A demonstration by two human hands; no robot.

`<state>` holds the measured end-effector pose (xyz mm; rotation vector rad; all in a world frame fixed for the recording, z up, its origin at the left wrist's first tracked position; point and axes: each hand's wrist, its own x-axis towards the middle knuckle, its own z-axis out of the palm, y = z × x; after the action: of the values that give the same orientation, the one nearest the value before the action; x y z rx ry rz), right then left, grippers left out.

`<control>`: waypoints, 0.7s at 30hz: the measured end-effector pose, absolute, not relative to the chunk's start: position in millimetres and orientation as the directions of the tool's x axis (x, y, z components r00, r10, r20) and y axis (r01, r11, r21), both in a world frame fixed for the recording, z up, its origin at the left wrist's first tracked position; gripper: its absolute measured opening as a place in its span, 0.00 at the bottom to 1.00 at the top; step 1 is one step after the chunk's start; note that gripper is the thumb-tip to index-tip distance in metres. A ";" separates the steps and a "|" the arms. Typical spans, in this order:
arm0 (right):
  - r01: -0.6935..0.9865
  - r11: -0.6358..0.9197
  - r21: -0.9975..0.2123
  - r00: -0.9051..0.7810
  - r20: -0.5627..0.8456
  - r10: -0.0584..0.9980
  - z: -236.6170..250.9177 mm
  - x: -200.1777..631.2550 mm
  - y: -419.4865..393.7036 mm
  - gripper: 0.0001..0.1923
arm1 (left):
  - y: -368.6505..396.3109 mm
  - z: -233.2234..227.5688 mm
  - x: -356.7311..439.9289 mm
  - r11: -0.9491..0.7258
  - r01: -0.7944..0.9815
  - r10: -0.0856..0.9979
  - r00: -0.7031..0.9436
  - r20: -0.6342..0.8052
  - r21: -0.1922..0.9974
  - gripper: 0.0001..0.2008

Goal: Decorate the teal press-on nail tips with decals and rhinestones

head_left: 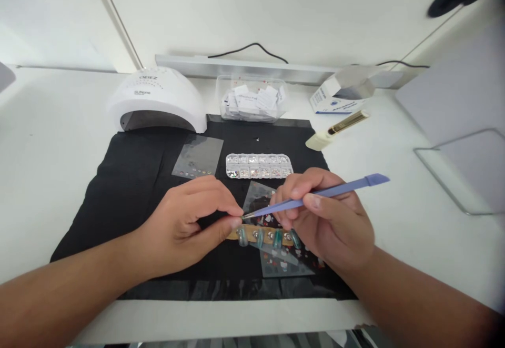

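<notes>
My right hand point(329, 221) grips a pair of purple tweezers point(335, 190), their metal tips pointing left. My left hand point(193, 221) is pinched, thumb and forefinger meeting right at those tips; whatever lies between them is too small to make out. Just below the fingers runs a wooden strip point(250, 234) bearing several teal false nails point(278, 239) on round silvery mounts. Part of its left end is behind my left thumb. Clear sticker sheets point(286, 269) with small red and white figures lie under and behind the strip, partly covered by my right hand.
On the black mat point(130, 179) are a rhinestone case point(259, 166) and another clear sheet point(199, 156). A white nail lamp point(158, 98), a tub of packets point(252, 100), an opened carton point(343, 92) and a gold-capped bottle point(335, 129) stand around the back.
</notes>
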<state>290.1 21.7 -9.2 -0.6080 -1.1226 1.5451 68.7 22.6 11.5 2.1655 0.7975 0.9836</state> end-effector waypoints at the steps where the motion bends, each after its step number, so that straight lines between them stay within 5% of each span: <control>1: -0.456 0.031 -0.889 -0.288 0.181 0.940 -9.1 290.4 22.2 0.04 | 23.2 10.9 67.5 -0.625 0.272 0.729 0.539 0.423 0.731 0.04; 6: -0.411 0.094 -0.907 -0.297 0.231 0.927 -8.7 292.9 22.1 0.06 | 37.6 2.4 51.9 -0.602 0.434 0.779 0.503 0.374 0.670 0.03; 10: -0.301 0.281 -0.911 -0.313 0.372 0.874 -7.1 294.7 15.8 0.09 | 57.7 -7.4 36.7 -0.602 0.626 0.784 0.580 0.220 0.495 0.06; 14: -0.126 0.524 -0.842 -0.444 0.521 0.729 1.3 296.0 9.1 0.12 | 66.4 -12.7 30.6 -0.693 0.635 0.712 0.676 0.189 0.341 0.08; 21: 0.122 0.724 -0.679 -0.598 0.532 0.599 10.2 295.8 6.4 0.12 | 61.4 -11.8 30.0 -0.723 0.649 0.690 0.690 0.218 0.238 0.09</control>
<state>295.8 6.4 10.2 -0.5438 -2.1332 0.7692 30.0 61.4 -11.8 2.7558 1.0985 0.4421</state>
